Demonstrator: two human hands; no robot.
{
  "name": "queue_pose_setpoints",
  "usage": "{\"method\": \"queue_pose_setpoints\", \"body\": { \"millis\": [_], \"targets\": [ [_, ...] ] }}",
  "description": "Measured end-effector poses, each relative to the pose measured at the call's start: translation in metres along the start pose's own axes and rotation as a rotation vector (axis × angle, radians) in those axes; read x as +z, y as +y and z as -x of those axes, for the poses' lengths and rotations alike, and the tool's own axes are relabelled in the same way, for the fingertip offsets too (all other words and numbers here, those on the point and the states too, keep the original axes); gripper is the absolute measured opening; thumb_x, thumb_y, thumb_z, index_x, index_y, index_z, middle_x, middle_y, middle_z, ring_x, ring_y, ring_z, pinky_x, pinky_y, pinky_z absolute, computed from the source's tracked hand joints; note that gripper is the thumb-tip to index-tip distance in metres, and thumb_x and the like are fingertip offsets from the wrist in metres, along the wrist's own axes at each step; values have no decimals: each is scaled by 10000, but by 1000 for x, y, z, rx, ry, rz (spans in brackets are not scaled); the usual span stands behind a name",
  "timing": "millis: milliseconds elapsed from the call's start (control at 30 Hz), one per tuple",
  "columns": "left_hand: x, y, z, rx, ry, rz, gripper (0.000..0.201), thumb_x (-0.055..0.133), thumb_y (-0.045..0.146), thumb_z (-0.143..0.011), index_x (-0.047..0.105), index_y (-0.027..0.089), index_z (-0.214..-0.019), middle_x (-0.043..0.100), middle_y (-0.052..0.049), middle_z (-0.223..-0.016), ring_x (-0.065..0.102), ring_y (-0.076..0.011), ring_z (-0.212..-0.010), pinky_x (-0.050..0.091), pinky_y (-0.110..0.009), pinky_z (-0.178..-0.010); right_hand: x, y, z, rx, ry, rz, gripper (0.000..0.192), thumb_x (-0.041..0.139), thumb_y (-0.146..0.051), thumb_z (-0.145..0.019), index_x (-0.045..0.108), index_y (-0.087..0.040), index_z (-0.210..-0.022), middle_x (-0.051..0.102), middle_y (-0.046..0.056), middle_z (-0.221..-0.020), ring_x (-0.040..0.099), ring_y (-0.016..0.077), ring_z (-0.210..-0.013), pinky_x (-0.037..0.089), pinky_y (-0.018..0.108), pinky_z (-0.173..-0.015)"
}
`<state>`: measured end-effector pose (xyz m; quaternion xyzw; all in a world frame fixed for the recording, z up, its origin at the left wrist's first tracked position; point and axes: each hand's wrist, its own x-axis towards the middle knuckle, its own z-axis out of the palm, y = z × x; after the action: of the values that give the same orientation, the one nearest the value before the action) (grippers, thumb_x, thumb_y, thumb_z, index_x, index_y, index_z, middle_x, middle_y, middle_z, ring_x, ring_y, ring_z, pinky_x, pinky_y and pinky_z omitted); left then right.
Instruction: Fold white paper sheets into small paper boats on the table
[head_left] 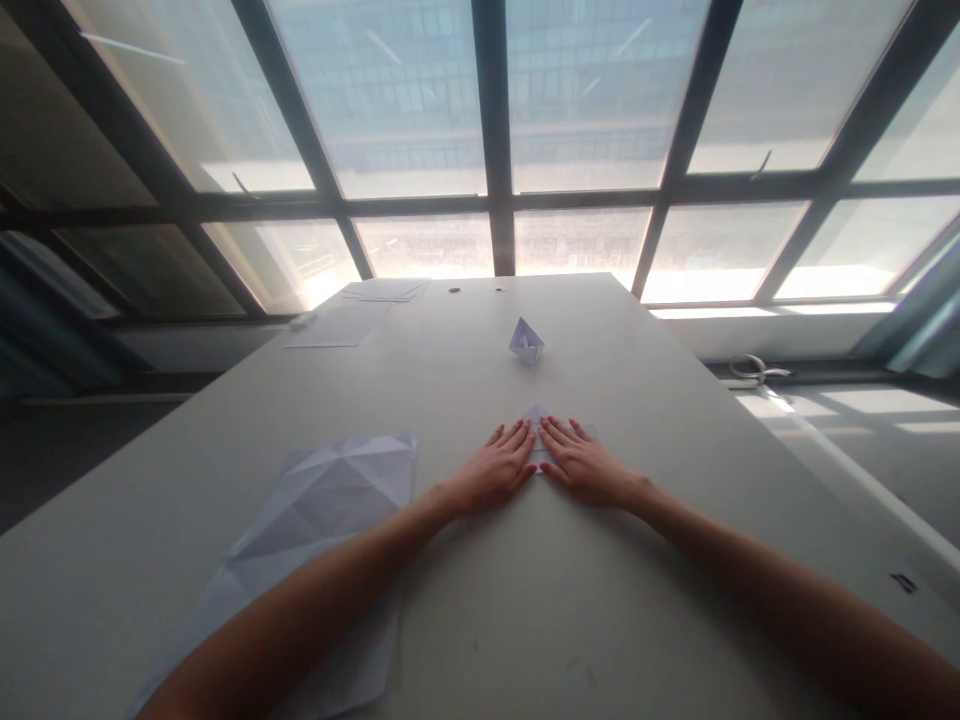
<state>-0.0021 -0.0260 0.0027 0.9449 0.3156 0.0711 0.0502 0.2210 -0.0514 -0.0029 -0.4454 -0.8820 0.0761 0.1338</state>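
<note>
Both hands lie flat on a small folded sheet of paper (537,411) in the middle of the white table. My left hand (498,468) covers its left side, fingers stretched out and pointing inward. From the other side my right hand (581,462) presses on it, also with outstretched fingers. The fingertips nearly meet over the paper, and most of it is hidden beneath them; a pointed top shows beyond them. Farther back stands a folded paper boat (526,342). Under my left forearm lies a large creased sheet of paper (330,500).
Flat white sheets (337,327) lie at the table's far left, with more papers (386,290) behind them. The white table (480,620) reaches toward large windows (382,100). To the right, beyond the table edge, is a white curved object (757,369).
</note>
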Motion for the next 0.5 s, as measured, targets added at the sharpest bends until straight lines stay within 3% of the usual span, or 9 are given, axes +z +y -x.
{"method": "queue_pose_setpoints", "body": {
  "millis": [167, 500],
  "targets": [
    [6, 10, -1, -40, -38, 45, 749, 240, 588, -991, 111, 108, -1552, 88, -156, -1605, 31, -250, -1488, 100, -415, -1201, 8, -11, -6, 30, -2, -11, 654, 319, -440, -997, 257, -61, -1526, 212, 177, -1576, 127, 264, -1476, 127, 446, -1207],
    [-3, 1, 2, -67, -147, 20, 764, 160, 640, -977, 123, 148, -1560, 37, -109, -1613, 10, -230, -1492, 73, -384, -1203, -5, 8, -4, 133, -98, 42, 693, 168, -540, -999, 215, -110, -1540, 140, 105, -1599, 103, 233, -1483, 95, 496, -1193]
  ]
}}
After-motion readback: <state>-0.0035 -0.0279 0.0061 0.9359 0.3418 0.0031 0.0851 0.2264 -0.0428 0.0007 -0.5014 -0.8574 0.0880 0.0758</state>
